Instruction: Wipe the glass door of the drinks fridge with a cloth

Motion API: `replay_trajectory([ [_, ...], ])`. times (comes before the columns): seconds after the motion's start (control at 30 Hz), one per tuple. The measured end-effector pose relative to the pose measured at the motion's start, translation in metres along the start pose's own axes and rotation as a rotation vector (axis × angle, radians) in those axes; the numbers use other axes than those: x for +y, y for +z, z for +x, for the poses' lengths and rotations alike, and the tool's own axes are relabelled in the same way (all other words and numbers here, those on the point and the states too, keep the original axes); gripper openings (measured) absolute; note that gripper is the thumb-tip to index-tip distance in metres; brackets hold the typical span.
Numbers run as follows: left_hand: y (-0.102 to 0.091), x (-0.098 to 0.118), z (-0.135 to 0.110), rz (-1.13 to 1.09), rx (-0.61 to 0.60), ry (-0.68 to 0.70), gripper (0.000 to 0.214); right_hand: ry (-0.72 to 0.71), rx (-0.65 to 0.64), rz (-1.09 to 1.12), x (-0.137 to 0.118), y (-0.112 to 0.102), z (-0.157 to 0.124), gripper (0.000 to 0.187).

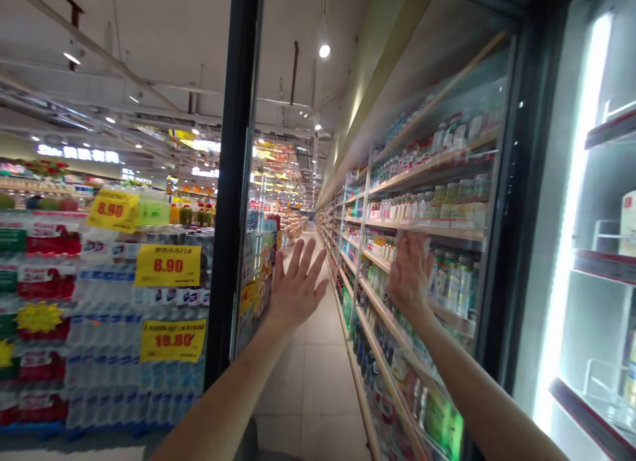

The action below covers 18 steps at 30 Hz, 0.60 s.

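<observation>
A glass door with a black frame (pixel 237 156) stands open in front of me, the aisle and shelves showing through its pane. My left hand (pixel 298 289) is raised at the pane, palm forward, fingers spread, holding nothing. To its right, my right hand (pixel 410 275) is also lifted flat toward the glass, its fingers stretched upward and a little blurred. Whether either palm presses on the pane, I cannot tell. Nothing shows in either hand.
On the right is a lit cooler interior with a shelf edge (pixel 603 265). Long drink shelves (pixel 422 229) line the aisle's right side. Packs of bottled water (pixel 106 342) with yellow price signs (pixel 167 265) are stacked at left. The tiled floor (pixel 325 381) runs down the aisle.
</observation>
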<state>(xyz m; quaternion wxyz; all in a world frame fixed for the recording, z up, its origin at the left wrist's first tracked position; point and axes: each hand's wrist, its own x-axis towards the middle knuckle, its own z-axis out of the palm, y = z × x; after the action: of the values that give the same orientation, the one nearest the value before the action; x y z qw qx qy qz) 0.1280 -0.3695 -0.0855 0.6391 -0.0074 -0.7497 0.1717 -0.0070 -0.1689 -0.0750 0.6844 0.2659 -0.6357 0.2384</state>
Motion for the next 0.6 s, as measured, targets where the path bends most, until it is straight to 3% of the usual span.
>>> replay_trajectory([
  [0.1,0.001,-0.002,0.0,0.018,-0.001,-0.001,0.056,0.199,0.078,-0.024,0.017,-0.001,-0.004,0.055],
  [0.17,0.002,-0.003,0.0,0.023,0.003,-0.002,0.058,0.101,0.038,0.004,0.011,-0.001,-0.014,0.057],
  [0.23,0.003,-0.003,0.0,0.014,0.001,-0.005,0.06,-0.099,-0.048,0.044,0.006,-0.001,-0.022,0.06],
  [0.3,0.004,-0.004,0.0,-0.004,-0.005,-0.014,0.062,-0.158,-0.07,0.049,0.011,0.0,-0.023,0.059],
  [0.47,0.005,-0.003,0.0,-0.034,-0.008,-0.023,0.063,0.241,0.143,-0.034,0.037,0.0,-0.016,0.055],
  [0.53,0.006,-0.003,0.0,-0.036,-0.004,-0.022,0.063,0.16,0.094,-0.015,0.029,-0.001,-0.019,0.056],
  [0.6,0.006,-0.003,0.0,-0.034,0.006,-0.022,0.063,-0.075,-0.038,0.035,0.014,-0.002,-0.023,0.057],
])
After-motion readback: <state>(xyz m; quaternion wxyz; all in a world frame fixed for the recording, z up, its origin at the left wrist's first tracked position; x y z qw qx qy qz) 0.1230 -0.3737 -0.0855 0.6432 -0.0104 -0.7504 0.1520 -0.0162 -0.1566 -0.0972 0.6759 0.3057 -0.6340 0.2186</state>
